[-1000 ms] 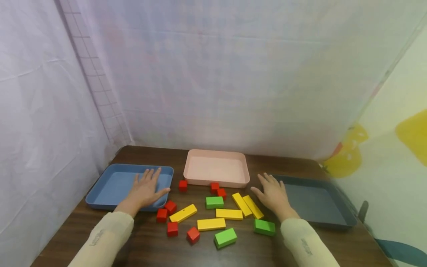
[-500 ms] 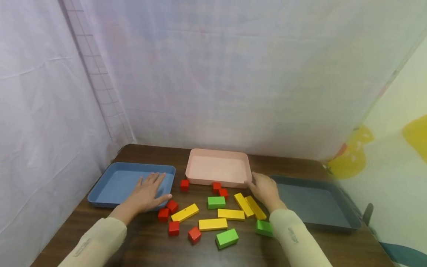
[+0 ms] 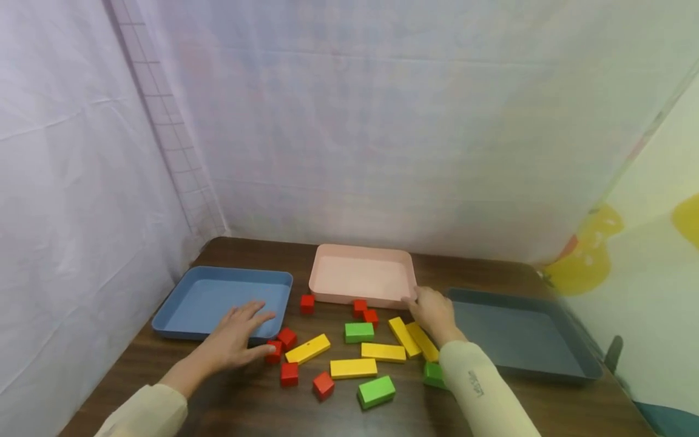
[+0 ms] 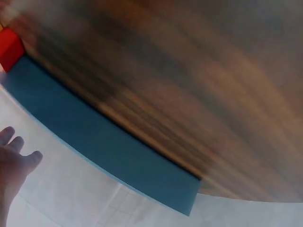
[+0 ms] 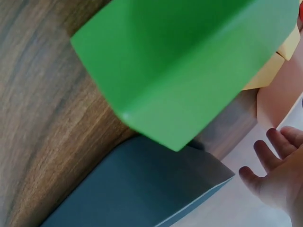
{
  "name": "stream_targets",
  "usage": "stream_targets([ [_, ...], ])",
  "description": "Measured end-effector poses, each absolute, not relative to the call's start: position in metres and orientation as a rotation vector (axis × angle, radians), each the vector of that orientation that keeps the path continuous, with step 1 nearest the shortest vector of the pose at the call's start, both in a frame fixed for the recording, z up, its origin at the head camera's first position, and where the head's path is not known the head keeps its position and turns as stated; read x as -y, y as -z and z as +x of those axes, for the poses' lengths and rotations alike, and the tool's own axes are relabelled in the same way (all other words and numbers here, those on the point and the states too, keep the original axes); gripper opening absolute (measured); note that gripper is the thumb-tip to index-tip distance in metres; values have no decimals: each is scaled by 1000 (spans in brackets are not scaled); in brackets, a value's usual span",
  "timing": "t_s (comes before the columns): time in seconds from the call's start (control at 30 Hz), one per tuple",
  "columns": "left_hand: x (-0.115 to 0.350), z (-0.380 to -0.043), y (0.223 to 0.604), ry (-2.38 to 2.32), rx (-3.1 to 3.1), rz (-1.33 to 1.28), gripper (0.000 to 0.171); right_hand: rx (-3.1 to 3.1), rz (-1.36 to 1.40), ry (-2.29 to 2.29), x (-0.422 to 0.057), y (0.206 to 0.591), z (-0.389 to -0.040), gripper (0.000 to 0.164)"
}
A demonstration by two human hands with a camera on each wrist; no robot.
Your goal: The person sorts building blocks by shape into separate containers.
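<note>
Your left hand point(image 3: 236, 338), fingers apart, is by the blue tray point(image 3: 218, 297) and red cubes point(image 3: 287, 338). Your right hand point(image 3: 433, 311) is at the pink tray point(image 3: 363, 273) corner; can't tell if gripping.

On the table point(image 3: 246, 406) we have a left tray point(image 3: 218, 291), a right tray point(image 3: 519, 331) and, between them and farther back, a middle tray point(image 3: 363, 273). Before the middle tray lie planks point(image 3: 353, 368), bricks point(image 3: 377, 392) and cubes point(image 3: 289, 374), most cubes toward our left. Behind hangs a cloth point(image 3: 360, 139).
</note>
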State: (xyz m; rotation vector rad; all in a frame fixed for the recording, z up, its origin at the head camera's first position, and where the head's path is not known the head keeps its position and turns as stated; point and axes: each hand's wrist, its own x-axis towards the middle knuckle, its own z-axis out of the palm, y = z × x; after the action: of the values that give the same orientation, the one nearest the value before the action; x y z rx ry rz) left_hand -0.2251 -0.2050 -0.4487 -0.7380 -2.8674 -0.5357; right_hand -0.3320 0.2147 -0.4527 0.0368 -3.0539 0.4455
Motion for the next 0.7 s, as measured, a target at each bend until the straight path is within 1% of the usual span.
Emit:
stream_targets([
  [0.13,205,-221,455,559,2841,-775,50,3065,33,-434,-216,453,-332,56],
  [0.23,204,-218,459,564,2828,-806,43,3067,19,-432,-218,454,-332,52],
  [0.53,200,-212,466,482,2825,-835,37,3075,-46,-481,-218,456,-329,49],
  [0.7,199,-210,468,438,2785,-852,26,3081,-93,-529,-217,455,-329,49],
])
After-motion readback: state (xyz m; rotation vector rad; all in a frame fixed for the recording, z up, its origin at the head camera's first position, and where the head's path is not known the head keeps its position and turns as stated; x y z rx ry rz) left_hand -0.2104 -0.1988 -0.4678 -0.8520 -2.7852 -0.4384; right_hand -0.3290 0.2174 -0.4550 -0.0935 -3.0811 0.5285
